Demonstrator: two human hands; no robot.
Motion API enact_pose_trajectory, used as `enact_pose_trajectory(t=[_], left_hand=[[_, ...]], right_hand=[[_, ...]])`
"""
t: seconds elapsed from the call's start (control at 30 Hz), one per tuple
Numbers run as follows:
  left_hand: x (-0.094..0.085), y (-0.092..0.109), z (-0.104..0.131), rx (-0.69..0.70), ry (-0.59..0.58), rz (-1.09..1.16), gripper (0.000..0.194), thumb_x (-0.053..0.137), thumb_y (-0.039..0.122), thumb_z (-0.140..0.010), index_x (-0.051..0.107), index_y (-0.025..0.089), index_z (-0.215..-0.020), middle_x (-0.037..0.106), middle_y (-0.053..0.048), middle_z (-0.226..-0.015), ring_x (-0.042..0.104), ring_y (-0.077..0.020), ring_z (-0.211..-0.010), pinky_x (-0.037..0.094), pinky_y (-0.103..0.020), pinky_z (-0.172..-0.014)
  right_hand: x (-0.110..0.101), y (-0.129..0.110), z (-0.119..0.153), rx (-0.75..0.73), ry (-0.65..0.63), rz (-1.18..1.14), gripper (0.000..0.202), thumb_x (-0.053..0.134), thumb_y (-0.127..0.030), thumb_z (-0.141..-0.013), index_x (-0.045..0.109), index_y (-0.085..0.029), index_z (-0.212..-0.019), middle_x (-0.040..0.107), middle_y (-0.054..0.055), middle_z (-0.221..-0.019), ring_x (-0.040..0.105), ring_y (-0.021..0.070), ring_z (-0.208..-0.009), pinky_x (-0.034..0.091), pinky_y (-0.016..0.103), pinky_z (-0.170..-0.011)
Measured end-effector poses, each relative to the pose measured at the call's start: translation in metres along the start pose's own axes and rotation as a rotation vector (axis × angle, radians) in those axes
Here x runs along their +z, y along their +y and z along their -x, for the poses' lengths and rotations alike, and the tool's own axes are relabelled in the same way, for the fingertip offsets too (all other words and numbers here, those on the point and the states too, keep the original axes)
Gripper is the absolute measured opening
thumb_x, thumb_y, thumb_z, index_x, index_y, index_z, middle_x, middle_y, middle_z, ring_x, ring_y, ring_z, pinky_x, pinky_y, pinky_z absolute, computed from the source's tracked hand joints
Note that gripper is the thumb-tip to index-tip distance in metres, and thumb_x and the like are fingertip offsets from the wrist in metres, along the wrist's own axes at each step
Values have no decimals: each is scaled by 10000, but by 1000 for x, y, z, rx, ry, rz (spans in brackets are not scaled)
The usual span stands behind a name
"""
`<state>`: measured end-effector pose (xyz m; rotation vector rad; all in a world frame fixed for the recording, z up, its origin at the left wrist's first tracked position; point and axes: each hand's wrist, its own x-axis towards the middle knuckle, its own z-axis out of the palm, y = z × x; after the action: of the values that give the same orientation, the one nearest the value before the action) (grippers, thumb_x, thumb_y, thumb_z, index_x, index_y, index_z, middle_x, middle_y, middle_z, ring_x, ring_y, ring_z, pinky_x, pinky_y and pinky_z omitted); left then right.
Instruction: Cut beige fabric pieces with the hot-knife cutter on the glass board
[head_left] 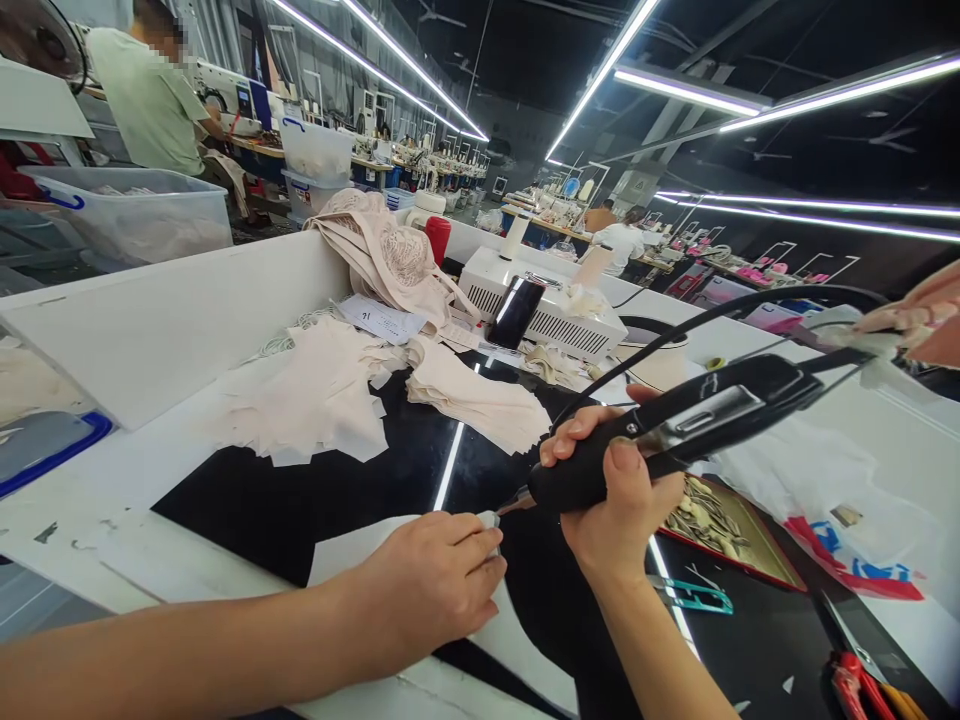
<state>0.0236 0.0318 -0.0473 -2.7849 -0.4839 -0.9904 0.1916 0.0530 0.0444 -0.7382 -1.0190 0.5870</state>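
My right hand (630,500) is wrapped round a black corded handheld tool (697,410) with a silver lever on its side. The tool tilts down to the left, and its narrow metal tip (517,502) reaches my left hand (431,575). My left fingers are pinched together around a small pale grey piece (489,519) at that tip; its kind is not clear. Under my left hand lies a white sheet (360,545) on the glossy black tabletop (255,500). Beyond are a stack of beige fabric pieces (472,395) and a looser heap of cream fabric (307,390).
Beige bras (397,255) are piled at the back by a phone (516,312) and a white vented box (570,325). On the right are a tray of small parts (716,530), teal snips (697,594) and red-handled scissors (855,680). A black cord (720,305) arches overhead. A person (146,95) sits far left.
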Motion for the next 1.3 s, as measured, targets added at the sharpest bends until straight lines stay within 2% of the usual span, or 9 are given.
enact_pose_trajectory(t=[0.27, 0.53, 0.73, 0.93, 1.03, 1.3], left_hand=[[-4, -1, 0, -15, -29, -4, 202, 646, 309, -1046, 714, 136, -1125, 762, -84, -1196, 696, -220, -1078, 551, -331, -824], [-6, 1, 2, -46, -50, -48, 263, 738, 363, -990, 714, 143, -1131, 755, -71, -1220, 684, -216, -1055, 539, -329, -781], [-10, 1, 3, -61, -95, -51, 236, 703, 353, -1014, 706, 151, -1136, 749, -74, -1243, 678, -211, -1062, 526, -329, -783], [-13, 1, 1, -77, -40, -45, 229, 711, 363, -1001, 710, 162, -1111, 753, -42, -1216, 680, -212, -1032, 525, -338, -757], [-14, 1, 1, -74, -55, -53, 211, 711, 342, -994, 713, 161, -1104, 754, -43, -1205, 683, -216, -1021, 527, -344, -743], [-15, -1, 4, -72, -135, -39, 292, 689, 370, -1023, 693, 140, -1203, 746, -55, -1245, 672, -225, -1077, 530, -356, -834]], right_hand=[[0, 5, 2, -2, -18, -30, 433, 820, -388, -806, 579, -281, -1151, 621, -63, -771, 569, 111, -580, 522, 255, -531], [-2, 8, 3, -36, -32, -38, 327, 823, -380, -826, 589, -259, -1019, 637, -51, -782, 573, 104, -581, 532, 251, -530], [-3, 9, 3, -42, -40, -40, 359, 825, -381, -841, 580, -265, -1077, 653, -52, -795, 578, 107, -583, 537, 260, -534], [-4, 10, 2, -46, -50, -38, 402, 823, -380, -855, 565, -276, -1145, 654, -58, -792, 584, 109, -580, 544, 263, -546], [-5, 11, 2, -53, -57, -44, 393, 822, -380, -860, 569, -272, -1141, 662, -58, -793, 600, 113, -575, 561, 281, -562], [-6, 12, 3, -53, -60, -53, 392, 826, -380, -861, 575, -277, -1144, 663, -57, -805, 594, 111, -586, 541, 274, -555]])
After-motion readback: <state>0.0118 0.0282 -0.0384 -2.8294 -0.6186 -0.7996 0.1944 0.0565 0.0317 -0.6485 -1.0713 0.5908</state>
